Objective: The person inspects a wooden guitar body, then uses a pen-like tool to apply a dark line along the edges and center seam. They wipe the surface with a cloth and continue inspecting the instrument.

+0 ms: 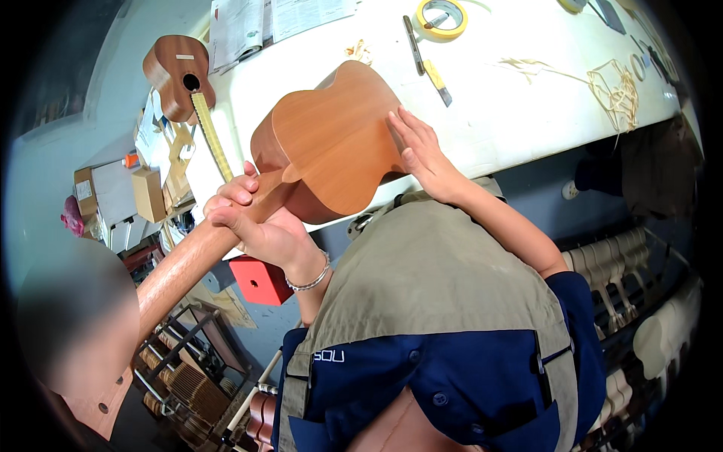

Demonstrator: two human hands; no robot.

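Observation:
A brown wooden ukulele [331, 143] lies back side up, its body over the near edge of the white table [520, 113] and its neck slanting toward the lower left. My left hand [263, 230] is wrapped around the neck close to the heel. With fingers stretched out, my right hand [428, 158] rests flat against the right rim of the body, by its tail end. The soundboard faces down and is hidden. A blurred patch covers part of the neck's far end; some of the headstock [102, 403] shows below it.
Another ukulele [169, 68] with a yellow-covered fretboard lies at the far left. Behind are papers [309, 15], a yellow tape roll [461, 29], a marker [413, 47] and a utility knife [437, 81]. Tangled cord [614, 90] lies right. Below are a red box [260, 280] and racks [614, 264].

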